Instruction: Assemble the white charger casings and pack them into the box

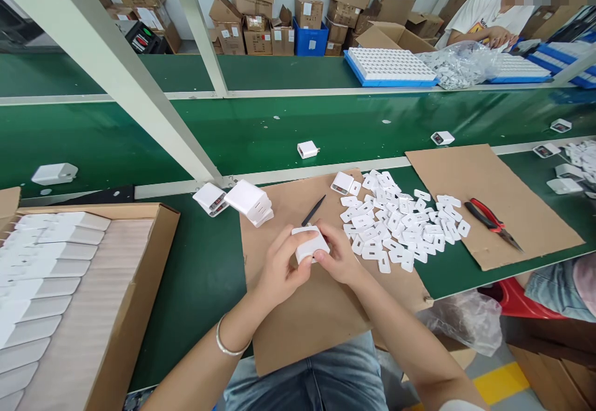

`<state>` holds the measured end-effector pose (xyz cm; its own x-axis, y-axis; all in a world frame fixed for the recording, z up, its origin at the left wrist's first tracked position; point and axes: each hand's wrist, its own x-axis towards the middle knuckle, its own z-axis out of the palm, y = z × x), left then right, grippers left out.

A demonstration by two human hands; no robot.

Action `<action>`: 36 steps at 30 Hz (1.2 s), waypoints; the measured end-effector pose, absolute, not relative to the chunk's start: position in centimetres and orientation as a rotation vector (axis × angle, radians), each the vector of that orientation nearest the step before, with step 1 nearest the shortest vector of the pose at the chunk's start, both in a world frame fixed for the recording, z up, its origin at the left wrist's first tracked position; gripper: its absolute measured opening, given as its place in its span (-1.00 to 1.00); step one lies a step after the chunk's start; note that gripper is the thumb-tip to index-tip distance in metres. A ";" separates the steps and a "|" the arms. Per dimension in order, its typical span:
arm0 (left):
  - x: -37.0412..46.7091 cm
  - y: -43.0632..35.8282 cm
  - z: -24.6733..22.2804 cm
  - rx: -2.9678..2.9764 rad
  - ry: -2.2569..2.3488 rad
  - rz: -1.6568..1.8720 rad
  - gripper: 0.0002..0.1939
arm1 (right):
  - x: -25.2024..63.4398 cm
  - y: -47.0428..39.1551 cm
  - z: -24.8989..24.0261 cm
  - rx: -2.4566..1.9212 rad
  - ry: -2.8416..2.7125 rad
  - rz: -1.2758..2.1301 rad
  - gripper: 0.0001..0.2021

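Observation:
Between my hands, above the brown cardboard sheet [298, 330], is a white charger housing [311, 243]. My left hand [284, 265] grips its left side, thumb in front. From the right, my right hand [339, 252] pinches the same housing. A black pen-like tool [313, 210] lies on the cardboard just beyond my fingers. Right of my hands spreads a loose pile of small white plates with slots [395, 221]. One charger with an open end [342, 182] rests at the pile's far edge. More white chargers [246, 201] sit at the left corner of the cardboard.
An open carton [125, 311] with rows of white chargers stands at the left. Red-handled pliers [493, 221] lie on a second cardboard sheet [503, 181] to the right. A slanted white post [139, 88] rises beyond the bench. Across it sits a person [484, 20] near blue trays.

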<state>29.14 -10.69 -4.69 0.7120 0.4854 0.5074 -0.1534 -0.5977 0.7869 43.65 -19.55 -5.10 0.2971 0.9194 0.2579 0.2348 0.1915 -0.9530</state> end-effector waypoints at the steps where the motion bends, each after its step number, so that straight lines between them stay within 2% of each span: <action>1: 29.1 -10.7 -4.7 2.010 0.268 0.886 -0.69 | 43.7 -19.5 -5.1 -1.329 -1.188 0.698 -0.57; 8: 28.9 -10.1 -4.0 1.765 0.337 0.547 -0.59 | 44.0 -19.1 -5.2 -1.401 -0.994 0.878 -0.55; 13: 29.0 -9.8 -3.7 1.734 0.454 0.431 -0.64 | 44.0 -19.0 -5.3 -1.460 -0.970 0.973 -0.52; 20: 29.2 -9.6 -3.8 1.632 0.417 0.523 -0.67 | 43.9 -19.2 -5.1 -1.419 -0.993 1.006 -0.57; 29: 28.6 -9.9 -4.1 1.887 0.228 0.708 -0.60 | 44.0 -19.7 -4.3 -1.345 -1.183 0.767 -0.56; 36: 28.8 -10.0 -3.4 2.031 0.089 0.917 -0.67 | 43.6 -19.6 -4.7 -1.356 -1.260 0.549 -0.42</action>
<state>28.80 -9.99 -3.41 0.7251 0.3832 0.5722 -0.2664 -0.6101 0.7462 43.57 -19.58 -4.67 0.3146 0.8859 0.3409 0.3536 0.2239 -0.9082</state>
